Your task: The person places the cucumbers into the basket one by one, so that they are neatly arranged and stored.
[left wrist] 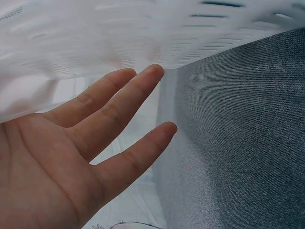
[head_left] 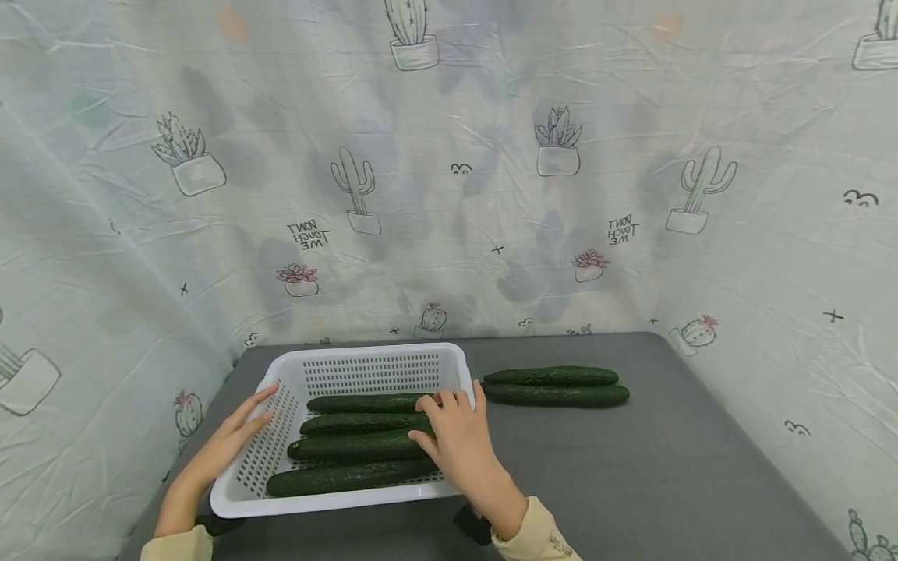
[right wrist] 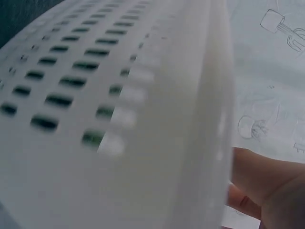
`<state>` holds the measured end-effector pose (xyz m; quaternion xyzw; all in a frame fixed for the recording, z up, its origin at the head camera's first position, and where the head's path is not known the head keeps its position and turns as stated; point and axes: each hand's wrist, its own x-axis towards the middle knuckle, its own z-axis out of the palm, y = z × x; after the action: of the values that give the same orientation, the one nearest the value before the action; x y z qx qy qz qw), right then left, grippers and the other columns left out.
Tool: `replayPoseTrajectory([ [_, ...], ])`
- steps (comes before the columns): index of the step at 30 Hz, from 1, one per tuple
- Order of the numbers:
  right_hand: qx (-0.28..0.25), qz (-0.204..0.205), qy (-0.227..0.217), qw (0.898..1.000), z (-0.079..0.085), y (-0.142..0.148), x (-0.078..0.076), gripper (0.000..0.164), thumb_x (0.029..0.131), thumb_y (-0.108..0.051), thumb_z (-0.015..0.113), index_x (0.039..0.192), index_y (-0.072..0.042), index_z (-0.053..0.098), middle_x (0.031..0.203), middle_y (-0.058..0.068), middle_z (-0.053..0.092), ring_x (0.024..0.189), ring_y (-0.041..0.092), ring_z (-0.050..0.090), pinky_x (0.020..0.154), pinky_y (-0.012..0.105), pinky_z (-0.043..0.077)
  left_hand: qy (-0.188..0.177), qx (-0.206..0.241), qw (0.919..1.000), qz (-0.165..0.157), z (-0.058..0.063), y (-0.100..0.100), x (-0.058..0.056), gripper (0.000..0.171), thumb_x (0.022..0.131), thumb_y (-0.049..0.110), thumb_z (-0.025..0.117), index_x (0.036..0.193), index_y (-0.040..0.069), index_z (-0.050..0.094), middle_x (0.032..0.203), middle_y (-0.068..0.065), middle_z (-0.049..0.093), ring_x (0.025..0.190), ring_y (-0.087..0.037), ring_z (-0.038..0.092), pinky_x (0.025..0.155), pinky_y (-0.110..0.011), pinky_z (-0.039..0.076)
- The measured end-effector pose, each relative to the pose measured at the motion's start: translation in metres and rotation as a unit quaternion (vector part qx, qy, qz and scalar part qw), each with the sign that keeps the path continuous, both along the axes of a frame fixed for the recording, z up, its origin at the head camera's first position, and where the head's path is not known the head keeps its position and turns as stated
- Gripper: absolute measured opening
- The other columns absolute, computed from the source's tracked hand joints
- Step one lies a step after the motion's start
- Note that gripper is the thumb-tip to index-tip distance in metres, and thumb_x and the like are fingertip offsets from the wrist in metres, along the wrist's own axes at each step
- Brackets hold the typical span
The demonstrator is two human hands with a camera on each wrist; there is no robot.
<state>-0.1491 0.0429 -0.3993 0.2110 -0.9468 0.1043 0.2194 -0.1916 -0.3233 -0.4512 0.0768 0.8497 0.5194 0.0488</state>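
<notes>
A white perforated plastic basket (head_left: pixel 382 357) stands on the grey tabletop with several dark green cucumbers (head_left: pixel 358 446) lying lengthwise in it. My left hand (head_left: pixel 223 448) is at the basket's left side, two digits over the rim. The left wrist view shows three extended, spread fingers (left wrist: pixel 114 114) outside the wall. Over the right end of the basket is my right hand (head_left: pixel 459 440), its bent fingers spread above the cucumbers' right ends. Whether they touch the cucumbers is hidden. The right wrist view shows the basket's outer wall (right wrist: pixel 157 143) close up, with part of the hand beyond its rim.
Two more cucumbers (head_left: pixel 557 396) lie side by side on the tabletop (head_left: pixel 631 467), right of the basket. A pale curtain (head_left: pixel 463 202) printed with potted cacti hangs behind the table and along both sides.
</notes>
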Motion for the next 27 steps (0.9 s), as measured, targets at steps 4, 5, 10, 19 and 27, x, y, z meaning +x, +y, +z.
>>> replayPoseTrajectory([
  [4,-0.014,0.0,0.018,1.0,-0.001,0.01,-0.003,0.032,0.081,-0.049,0.065,0.103,-0.027,0.058,0.102,-0.002,0.055,0.102,0.024,0.05,0.104,0.06,0.024,-0.004,0.001,1.0,-0.002,0.001,0.0,0.001,0.057,0.101,0.032,0.038,0.15,0.017,0.013,0.147,-0.032,0.012,0.11,-0.052,0.048,0.067,-0.049,0.053],
  [5,-0.018,0.0,0.022,1.0,-0.001,0.013,-0.004,0.032,0.08,-0.049,0.065,0.102,-0.027,0.058,0.102,-0.002,0.055,0.103,0.024,0.05,0.104,0.06,0.023,-0.004,0.001,1.0,-0.002,0.001,0.0,0.001,0.057,0.101,0.032,0.038,0.15,0.017,0.013,0.147,-0.032,0.012,0.111,-0.053,0.047,0.068,-0.049,0.053],
  [10,-0.035,-0.002,0.036,0.999,-0.003,0.025,-0.008,0.031,0.079,-0.046,0.069,0.1,-0.026,0.059,0.105,0.0,0.054,0.106,0.026,0.048,0.103,0.061,0.023,-0.003,-0.006,1.0,-0.002,0.003,0.0,0.001,0.057,0.101,0.033,0.037,0.15,0.017,0.013,0.148,-0.031,0.01,0.114,-0.054,0.044,0.07,-0.05,0.052],
  [19,-0.032,-0.023,0.048,0.998,-0.008,0.052,-0.02,0.035,0.078,-0.041,0.072,0.106,-0.023,0.061,0.111,0.006,0.053,0.106,0.029,0.047,0.091,0.05,0.039,0.003,-0.012,0.9999,-0.002,0.004,0.0,0.001,0.057,0.101,0.033,0.037,0.15,0.017,0.014,0.149,-0.031,0.011,0.115,-0.054,0.043,0.071,-0.05,0.052],
  [27,-0.057,-0.031,0.054,0.996,-0.016,0.078,-0.034,0.033,0.079,-0.035,0.073,0.106,-0.022,0.061,0.109,0.006,0.054,0.103,0.029,0.048,0.084,0.048,0.041,0.003,-0.008,1.0,-0.005,0.001,-0.002,0.0,0.056,0.101,0.033,0.038,0.15,0.019,0.014,0.148,-0.031,0.013,0.113,-0.052,0.046,0.07,-0.049,0.052],
])
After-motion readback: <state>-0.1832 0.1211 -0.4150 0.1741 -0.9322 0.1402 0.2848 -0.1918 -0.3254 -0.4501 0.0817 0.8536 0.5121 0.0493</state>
